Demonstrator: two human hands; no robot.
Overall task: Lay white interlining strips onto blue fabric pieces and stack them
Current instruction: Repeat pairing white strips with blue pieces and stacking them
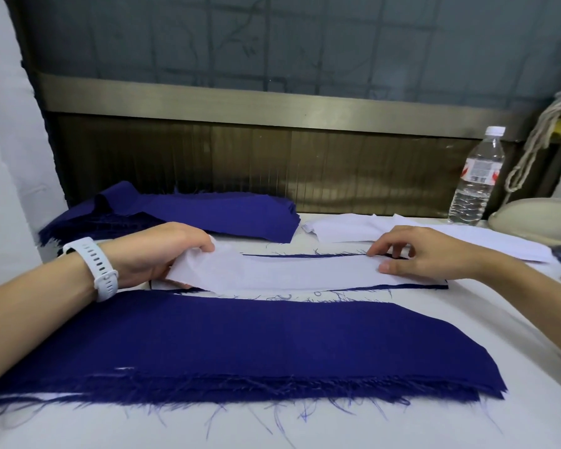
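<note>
A white interlining strip (289,270) lies across a blue fabric piece (402,287), whose edges show only as thin blue lines around it. My left hand (162,251), with a white watch on the wrist, grips the strip's left end and holds it slightly lifted. My right hand (415,254) pinches the strip's right end against the blue piece. Nearer to me lies a stack of blue pieces (240,348) with frayed edges. A pile of blue fabric pieces (208,212) sits at the back left. More white strips (347,230) lie at the back right.
The white table (402,426) carries loose blue threads near the front edge. A clear water bottle (476,179) stands at the back right, beside a cream-coloured object (538,218) with a cord. A dark wall panel runs behind the table.
</note>
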